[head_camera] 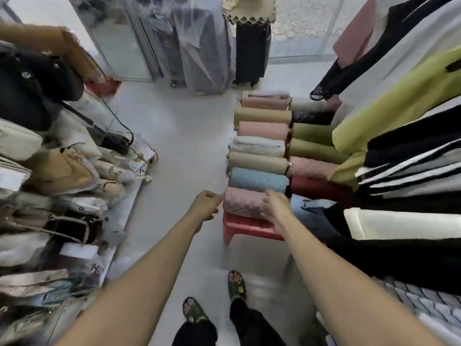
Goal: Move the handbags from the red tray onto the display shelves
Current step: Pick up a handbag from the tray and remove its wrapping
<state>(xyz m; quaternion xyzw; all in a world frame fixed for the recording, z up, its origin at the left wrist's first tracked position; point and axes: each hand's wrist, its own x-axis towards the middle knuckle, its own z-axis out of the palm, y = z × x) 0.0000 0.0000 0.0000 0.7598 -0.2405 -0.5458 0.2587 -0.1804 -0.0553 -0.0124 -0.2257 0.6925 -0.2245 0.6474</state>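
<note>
On the far left the display shelves (50, 171) are already crowded with bags, well apart from the stock. The left hand (205, 204) hangs loosely curled with nothing in it, just beside the left end of the nearest handbag, a quilted pink handbag (243, 202). That bag lies at the near end of the row packed on the red tray (245, 228), its long axis running left to right across the reach of both arms. The right hand (275, 207) rests on the bag's right end, fingers spread over the top and not yet clamped, so it is the nearer one. Behind it sits a blue handbag (258, 180), touching it, and the row runs on beyond. A lift probably wants both ends gripped
</note>
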